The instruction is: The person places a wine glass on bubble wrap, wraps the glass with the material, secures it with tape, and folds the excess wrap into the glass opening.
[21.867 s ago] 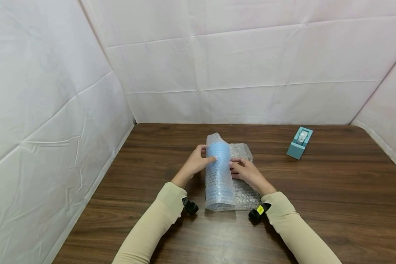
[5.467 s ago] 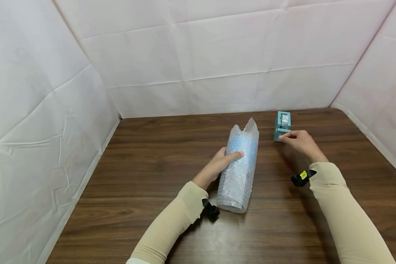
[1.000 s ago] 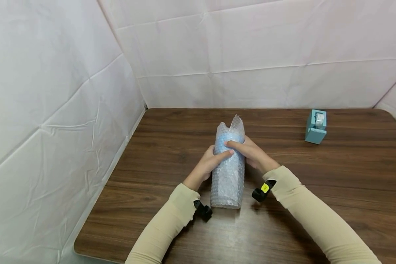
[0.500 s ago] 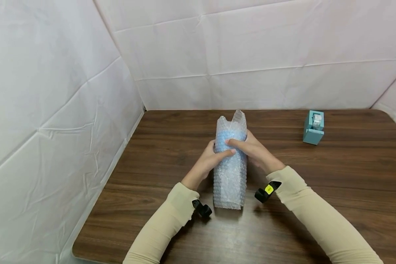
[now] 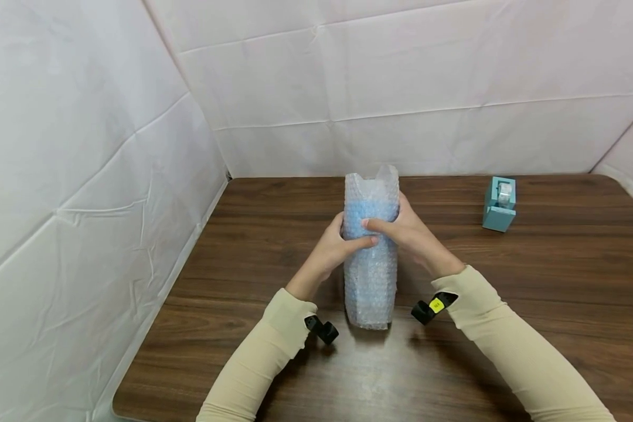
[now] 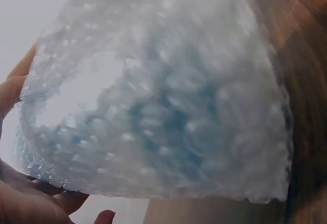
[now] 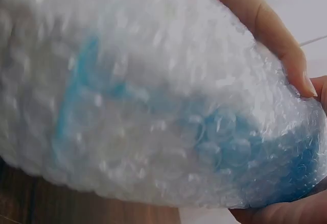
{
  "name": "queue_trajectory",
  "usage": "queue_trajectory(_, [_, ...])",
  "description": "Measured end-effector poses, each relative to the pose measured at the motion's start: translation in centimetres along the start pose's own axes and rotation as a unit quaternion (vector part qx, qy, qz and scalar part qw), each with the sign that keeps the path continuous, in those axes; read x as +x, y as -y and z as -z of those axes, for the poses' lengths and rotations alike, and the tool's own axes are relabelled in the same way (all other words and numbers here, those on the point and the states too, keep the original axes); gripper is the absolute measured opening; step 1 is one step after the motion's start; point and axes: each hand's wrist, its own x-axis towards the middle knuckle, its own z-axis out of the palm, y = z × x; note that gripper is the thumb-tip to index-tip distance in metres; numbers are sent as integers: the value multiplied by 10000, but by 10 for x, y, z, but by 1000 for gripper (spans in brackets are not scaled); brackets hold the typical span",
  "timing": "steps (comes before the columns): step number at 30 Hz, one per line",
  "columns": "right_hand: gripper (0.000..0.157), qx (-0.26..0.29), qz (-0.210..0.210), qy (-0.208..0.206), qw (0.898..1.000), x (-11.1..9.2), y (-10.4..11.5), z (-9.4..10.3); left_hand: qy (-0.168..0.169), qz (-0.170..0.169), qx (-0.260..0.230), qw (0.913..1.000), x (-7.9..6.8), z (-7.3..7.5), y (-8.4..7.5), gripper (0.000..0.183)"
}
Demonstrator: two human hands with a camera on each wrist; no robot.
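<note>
A bundle of clear bubble wrap (image 5: pixel 370 275) is rolled round a blue-and-clear object whose kind I cannot tell. Its far end rises toward me, and the wrap stands loose above the blue band. My left hand (image 5: pixel 331 249) grips the left side, thumb across the front. From the right, my right hand (image 5: pixel 414 237) holds it the same way, its thumb just above the left one. Both hands' other fingers are mostly hidden behind the bundle in the head view. Through the wrap (image 7: pixel 153 142), the right wrist view shows blue markings; the left wrist view shows a blurred blue patch under the wrap (image 6: pixel 173 117).
A teal tape dispenser (image 5: pixel 499 205) with a clear roll stands at the back right of the brown wooden table (image 5: pixel 559 281). White cloth walls (image 5: pixel 401 88) enclose the table at the back and sides.
Earlier the wrap lay partly unrolled; then it was rolled up and my right hand was at the tape dispenser. During the last second, both hands have tilted the bundle's far end upward.
</note>
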Motion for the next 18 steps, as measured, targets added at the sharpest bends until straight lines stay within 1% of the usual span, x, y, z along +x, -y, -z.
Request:
queue_trajectory(2, [110,-97,71,-105,9999,-3,3,1,42,-161,44,9999,0,0,-2,87])
queue_trajectory(5, [110,-108,314,-208,9992,-6,7,2,145,-468,121,9987,1,1,-4,88])
queue_trajectory(10, [108,-98,910,-291,9954,-13,11,4,237,-979,312,9944,0,2,-10,88])
queue_trajectory(12, [109,-163,1230,-321,9918,-15,11,5,229,-1155,358,9924,0,2,-11,89])
queue_trajectory(15, [110,-266,1768,-353,9833,-19,11,6,199,-1422,382,9889,-1,1,-11,91])
queue_trajectory(18, [112,-342,2120,-446,9756,-22,9,6,224,-1724,341,9842,-1,-1,-9,92])
